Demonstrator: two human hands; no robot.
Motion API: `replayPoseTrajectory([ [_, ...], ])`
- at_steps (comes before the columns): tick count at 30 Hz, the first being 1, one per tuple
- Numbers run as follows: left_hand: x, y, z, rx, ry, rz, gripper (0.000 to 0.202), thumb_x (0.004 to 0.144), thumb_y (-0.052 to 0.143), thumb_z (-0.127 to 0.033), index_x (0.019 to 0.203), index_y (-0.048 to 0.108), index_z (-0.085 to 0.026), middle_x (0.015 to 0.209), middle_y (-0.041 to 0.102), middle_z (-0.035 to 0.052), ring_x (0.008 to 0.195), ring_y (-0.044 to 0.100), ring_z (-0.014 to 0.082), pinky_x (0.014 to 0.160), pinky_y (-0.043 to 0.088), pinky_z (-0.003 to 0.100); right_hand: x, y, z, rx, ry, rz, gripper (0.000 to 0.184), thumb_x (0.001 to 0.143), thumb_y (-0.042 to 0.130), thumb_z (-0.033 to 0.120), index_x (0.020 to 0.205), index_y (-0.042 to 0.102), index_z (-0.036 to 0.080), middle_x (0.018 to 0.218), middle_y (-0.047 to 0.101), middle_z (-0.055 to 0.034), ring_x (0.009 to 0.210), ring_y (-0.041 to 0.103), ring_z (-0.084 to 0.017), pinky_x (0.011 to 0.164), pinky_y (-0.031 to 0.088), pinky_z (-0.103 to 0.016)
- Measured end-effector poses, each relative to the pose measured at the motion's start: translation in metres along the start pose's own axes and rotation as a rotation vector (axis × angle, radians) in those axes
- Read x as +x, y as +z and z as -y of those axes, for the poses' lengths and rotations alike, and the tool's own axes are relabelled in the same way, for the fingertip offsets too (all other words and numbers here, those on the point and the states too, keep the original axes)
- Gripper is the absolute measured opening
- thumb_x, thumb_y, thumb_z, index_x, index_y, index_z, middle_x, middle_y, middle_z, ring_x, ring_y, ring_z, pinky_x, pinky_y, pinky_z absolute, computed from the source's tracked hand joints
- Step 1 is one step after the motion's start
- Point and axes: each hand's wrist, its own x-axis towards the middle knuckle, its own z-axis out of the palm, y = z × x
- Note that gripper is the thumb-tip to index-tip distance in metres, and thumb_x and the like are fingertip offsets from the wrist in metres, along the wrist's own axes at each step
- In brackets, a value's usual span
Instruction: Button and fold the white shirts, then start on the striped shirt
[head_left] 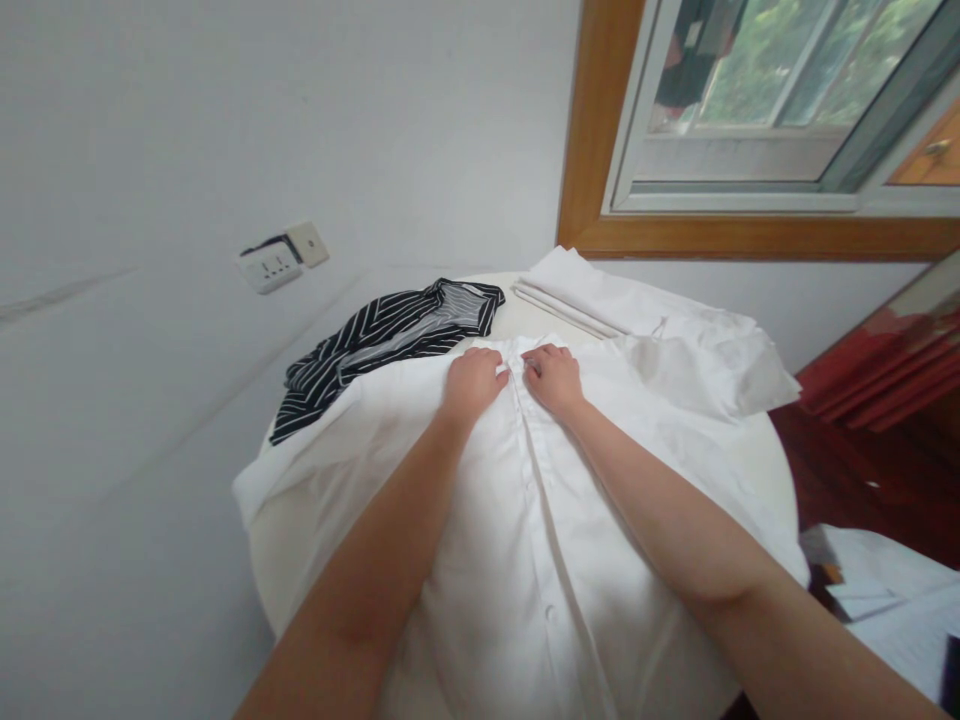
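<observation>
A white button-up shirt [495,520] lies spread over the round table, its button placket running down the middle toward me. At the far end of the placket, my left hand [474,384] is closed on the shirt's left edge, thumb and fingers pinching the fabric. Just across the opening, my right hand [553,379] pinches the other side of the shirt, its fingers curled. A small gap separates the two hands. The fingertips are partly hidden in the cloth. One small button shows low on the placket.
A black-and-white striped garment [397,330] lies at the table's back left, against the wall. Folded white cloth [600,290] and a crumpled clear plastic bag [697,370] are at the back right. Papers [885,590] sit lower right, beyond the table edge [780,490]. A wood-framed window [750,238] is above.
</observation>
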Motion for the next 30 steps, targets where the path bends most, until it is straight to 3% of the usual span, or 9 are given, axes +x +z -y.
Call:
replayPoseTrajectory([
  [6, -0.001, -0.001, -0.01, 0.097, -0.02, -0.103, 0.023, 0.087, 0.049, -0.02, 0.084, 0.071, -0.018, 0.092, 0.072, 0.0112, 0.106, 0.056, 0.029, 0.107, 0.028, 0.051, 0.0, -0.001, 0.001, -0.005, 0.007, 0.014, 0.034, 0.093, 0.045, 0.028, 0.119, 0.067, 0.027, 0.122, 0.062, -0.0071, 0.111, 0.05, -0.027, 0.091, 0.04, -0.038],
  [11, 0.004, 0.004, -0.005, -0.021, -0.083, -0.187, 0.022, 0.09, 0.049, -0.024, 0.095, 0.069, -0.018, 0.099, 0.07, 0.0103, 0.103, 0.056, 0.0278, 0.094, 0.039, 0.042, -0.002, -0.002, 0.004, -0.032, -0.009, 0.013, 0.036, 0.092, 0.045, 0.027, 0.122, 0.065, 0.027, 0.123, 0.062, -0.0081, 0.112, 0.05, -0.027, 0.091, 0.04, -0.038],
  [15, 0.008, 0.009, -0.002, -0.125, -0.056, -0.23, 0.021, 0.093, 0.045, -0.026, 0.095, 0.065, -0.019, 0.099, 0.069, 0.0087, 0.1, 0.056, 0.0248, 0.093, 0.041, 0.037, -0.002, -0.001, 0.005, -0.021, -0.037, -0.002, 0.037, 0.09, 0.047, 0.024, 0.122, 0.065, 0.028, 0.121, 0.064, -0.0067, 0.11, 0.052, -0.026, 0.091, 0.04, -0.037],
  [18, 0.009, 0.012, -0.001, -0.139, -0.031, -0.234, 0.025, 0.096, 0.039, -0.023, 0.09, 0.063, -0.019, 0.093, 0.067, 0.0089, 0.097, 0.057, 0.0244, 0.092, 0.042, 0.037, -0.001, 0.001, 0.003, 0.01, -0.046, -0.004, 0.036, 0.089, 0.048, 0.023, 0.119, 0.067, 0.028, 0.119, 0.066, -0.0052, 0.109, 0.053, -0.025, 0.093, 0.039, -0.036],
  [22, 0.007, 0.013, 0.001, -0.177, 0.008, -0.227, 0.016, 0.092, 0.048, -0.026, 0.089, 0.063, -0.02, 0.091, 0.066, 0.0074, 0.095, 0.056, 0.0246, 0.092, 0.043, 0.038, 0.002, 0.003, 0.0, 0.066, -0.053, -0.004, 0.033, 0.087, 0.05, 0.022, 0.113, 0.069, 0.025, 0.114, 0.07, -0.0044, 0.106, 0.056, -0.023, 0.095, 0.038, -0.034],
  [30, 0.006, 0.012, 0.003, -0.245, 0.002, -0.293, 0.025, 0.087, 0.047, -0.013, 0.106, 0.063, -0.019, 0.104, 0.063, 0.0093, 0.103, 0.054, 0.0249, 0.096, 0.042, 0.039, 0.003, 0.001, 0.0, 0.114, -0.076, -0.057, 0.031, 0.086, 0.051, 0.016, 0.104, 0.075, 0.022, 0.115, 0.066, -0.0069, 0.107, 0.052, -0.023, 0.092, 0.039, -0.034],
])
